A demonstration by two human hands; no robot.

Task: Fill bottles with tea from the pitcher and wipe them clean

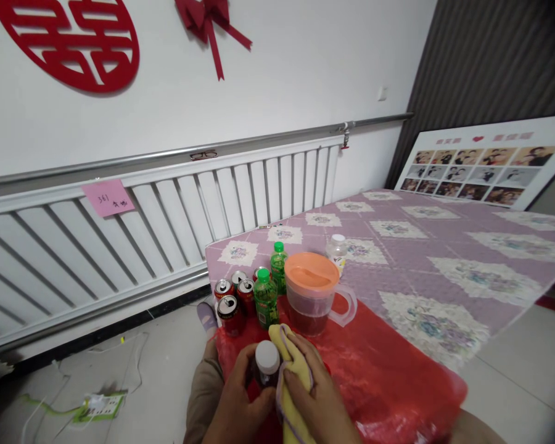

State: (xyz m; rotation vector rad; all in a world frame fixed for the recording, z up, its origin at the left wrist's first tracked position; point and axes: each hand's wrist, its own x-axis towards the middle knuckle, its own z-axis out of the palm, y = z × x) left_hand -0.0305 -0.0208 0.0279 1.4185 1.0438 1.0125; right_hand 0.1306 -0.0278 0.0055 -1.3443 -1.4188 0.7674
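Observation:
My left hand (pixel 235 404) is wrapped round a small bottle with a white cap (pixel 267 359), held upright over a red plastic sheet (pixel 388 376). Pressed against the bottle's right side is a yellow cloth (pixel 289 364), gripped in my right hand (pixel 317 401). Just beyond stand a clear pitcher with an orange lid (pixel 312 290) holding dark red liquid, two green bottles (pixel 265 299), several red cans (pixel 231 302) and a clear white-capped bottle (pixel 337 248).
The drinks sit on a low surface under a purple patterned cover (pixel 444 246). A white slatted radiator panel (pixel 166 216) with a pink note (pixel 108 197) runs along the wall. A photo board (pixel 485 163) leans at right. A power strip (pixel 97 407) lies on the floor.

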